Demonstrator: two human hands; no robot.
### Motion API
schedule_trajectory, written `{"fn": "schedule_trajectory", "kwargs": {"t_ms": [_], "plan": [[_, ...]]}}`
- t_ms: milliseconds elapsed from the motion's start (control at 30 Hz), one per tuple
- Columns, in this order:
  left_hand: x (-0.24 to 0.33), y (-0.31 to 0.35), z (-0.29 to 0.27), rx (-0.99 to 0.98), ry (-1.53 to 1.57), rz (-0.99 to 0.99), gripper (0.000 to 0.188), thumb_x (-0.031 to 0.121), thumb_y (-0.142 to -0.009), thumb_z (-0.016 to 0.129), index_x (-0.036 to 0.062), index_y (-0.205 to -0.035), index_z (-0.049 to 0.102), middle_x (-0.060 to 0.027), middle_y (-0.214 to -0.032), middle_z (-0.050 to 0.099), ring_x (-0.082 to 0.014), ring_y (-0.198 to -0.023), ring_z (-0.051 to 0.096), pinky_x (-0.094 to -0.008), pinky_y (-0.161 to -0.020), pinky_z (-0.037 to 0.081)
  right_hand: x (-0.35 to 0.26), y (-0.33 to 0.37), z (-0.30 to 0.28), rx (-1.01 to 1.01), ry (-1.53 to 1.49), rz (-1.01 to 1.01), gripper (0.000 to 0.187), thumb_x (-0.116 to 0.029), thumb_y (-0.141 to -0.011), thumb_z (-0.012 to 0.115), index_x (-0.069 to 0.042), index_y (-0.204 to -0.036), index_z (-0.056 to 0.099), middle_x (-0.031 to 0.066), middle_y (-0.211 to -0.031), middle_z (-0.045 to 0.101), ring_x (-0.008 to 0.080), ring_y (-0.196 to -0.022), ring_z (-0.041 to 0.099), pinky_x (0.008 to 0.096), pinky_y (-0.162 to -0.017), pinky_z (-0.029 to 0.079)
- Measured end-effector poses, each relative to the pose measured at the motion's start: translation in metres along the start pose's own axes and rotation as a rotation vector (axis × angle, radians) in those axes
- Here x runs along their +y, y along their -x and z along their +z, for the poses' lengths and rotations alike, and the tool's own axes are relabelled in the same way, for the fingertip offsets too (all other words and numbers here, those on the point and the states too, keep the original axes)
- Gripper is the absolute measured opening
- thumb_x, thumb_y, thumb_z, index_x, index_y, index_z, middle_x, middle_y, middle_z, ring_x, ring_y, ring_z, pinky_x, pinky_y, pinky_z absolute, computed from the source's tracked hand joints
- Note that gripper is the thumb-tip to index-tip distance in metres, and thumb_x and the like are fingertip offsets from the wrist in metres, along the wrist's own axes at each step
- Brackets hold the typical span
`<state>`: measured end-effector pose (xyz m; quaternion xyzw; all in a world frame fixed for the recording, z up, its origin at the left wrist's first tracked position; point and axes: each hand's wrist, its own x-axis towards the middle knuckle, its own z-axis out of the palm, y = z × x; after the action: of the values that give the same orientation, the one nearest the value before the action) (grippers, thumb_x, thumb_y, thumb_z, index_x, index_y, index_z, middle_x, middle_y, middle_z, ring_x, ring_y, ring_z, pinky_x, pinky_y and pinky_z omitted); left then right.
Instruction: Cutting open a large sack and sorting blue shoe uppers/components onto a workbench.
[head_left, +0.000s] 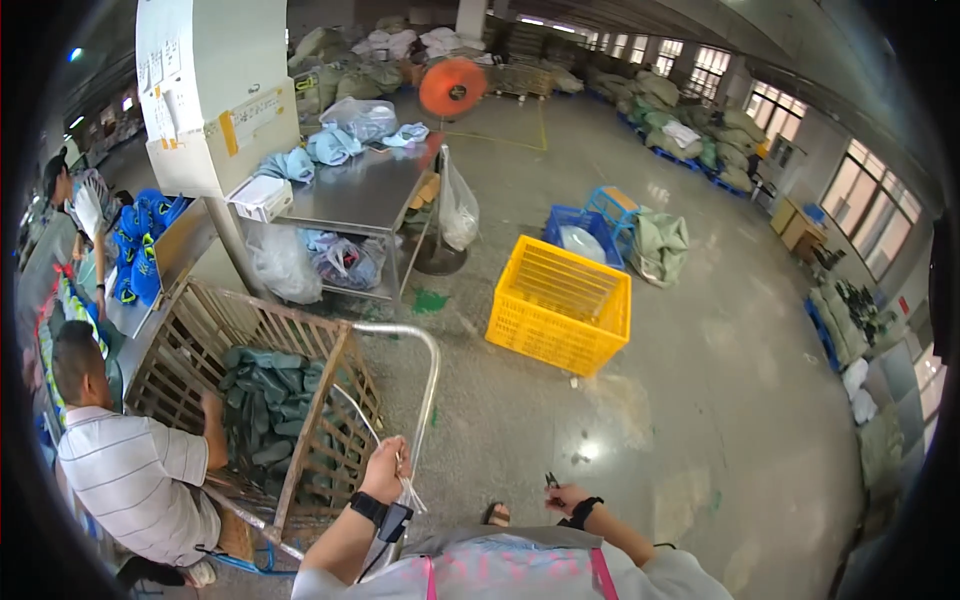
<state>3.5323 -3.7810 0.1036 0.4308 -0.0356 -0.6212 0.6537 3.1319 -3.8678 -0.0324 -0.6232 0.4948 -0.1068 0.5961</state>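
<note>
My left hand [385,470] is closed on a white cord [357,410], whose loose ends hang below my fingers. The cord runs up to the wooden slatted crate [330,425] on a metal-framed cart. Dark green shoe-shaped pieces [265,400] lie heaped inside the crate. Lower right of centre, my right hand [570,498] grips a small dark pair of snips [552,481], pointing up and apart from the cord. The snips are small in view, so their exact kind is unsure.
A seated person [140,470] reaches into the crate on its left. The cart's curved metal handle [432,380] stands beside my left hand. Ahead are a yellow plastic crate [555,345], a blue bin [575,222], a metal table [360,190] and an orange fan [453,87].
</note>
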Motion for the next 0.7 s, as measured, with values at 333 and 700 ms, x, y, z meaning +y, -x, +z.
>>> {"fn": "schedule_trajectory", "kwargs": {"t_ms": [333, 700], "plan": [[0.045, -0.060, 0.013, 0.396, 0.350, 0.174, 0.009, 0.014, -0.084, 0.046, 0.0098, -0.075, 0.047, 0.0001, -0.063, 0.044, -0.0058, -0.043, 0.033, -0.0189, -0.038, 0.027, -0.118, -0.370, -0.119, -0.290, -0.346, 0.557, 0.019, -0.019, -0.088, 0.048, -0.001, -0.094, 0.053, 0.0117, -0.082, 0.061, 0.0210, -0.067, 0.061, 0.0272, -0.050, 0.048], [0.160, -0.259, 0.174, 0.380, 0.305, 0.408, 0.008, 0.017, -0.083, 0.050, 0.0093, -0.084, 0.052, 0.0024, -0.064, 0.044, -0.0058, -0.048, 0.033, -0.0198, -0.042, 0.027, -0.456, -0.669, -0.036, -0.567, 0.210, 0.075, 0.034, -0.036, -0.083, 0.054, -0.008, -0.062, 0.056, -0.0017, -0.045, 0.047, 0.0080, -0.034, 0.039, 0.0235, -0.031, 0.028]]}}
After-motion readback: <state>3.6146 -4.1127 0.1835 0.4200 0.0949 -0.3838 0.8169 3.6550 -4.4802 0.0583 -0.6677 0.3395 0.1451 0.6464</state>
